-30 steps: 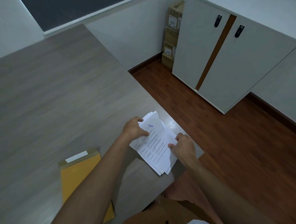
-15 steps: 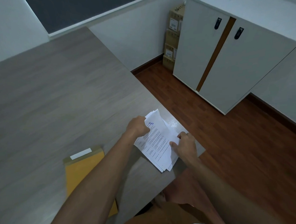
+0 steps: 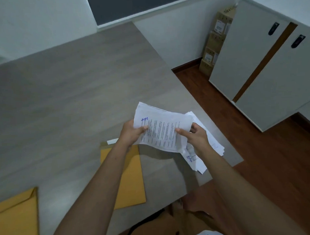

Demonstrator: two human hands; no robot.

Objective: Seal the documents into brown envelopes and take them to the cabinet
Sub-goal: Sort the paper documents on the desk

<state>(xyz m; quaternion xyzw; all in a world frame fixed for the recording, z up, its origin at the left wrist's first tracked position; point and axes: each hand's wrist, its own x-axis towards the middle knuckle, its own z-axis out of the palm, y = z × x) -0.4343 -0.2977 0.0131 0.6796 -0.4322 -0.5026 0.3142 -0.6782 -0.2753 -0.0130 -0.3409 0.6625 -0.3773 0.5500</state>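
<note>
A batch of white printed documents (image 3: 162, 127) is lifted off the table, my left hand (image 3: 132, 133) gripping its left edge and my right hand (image 3: 195, 135) its right edge. Under my right hand, a pile of other sheets (image 3: 211, 141) lies on the table near its right corner. A brown envelope (image 3: 131, 176) with an open flap and white seal strip lies flat under my left forearm. A second brown envelope (image 3: 17, 217) sits at the lower left, partly cut off by the frame. The white cabinet (image 3: 272, 74) stands to the right, its two doors closed.
The grey wooden table (image 3: 71, 95) stretches away to the wall. Its right edge runs along a strip of red-brown floor (image 3: 257, 149) between table and cabinet. Stacked cardboard boxes (image 3: 216, 43) stand in the corner by the cabinet.
Both hands have lifted the top sheets off the pile and turned them sideways. The view has shifted left, bringing a second envelope into sight.
</note>
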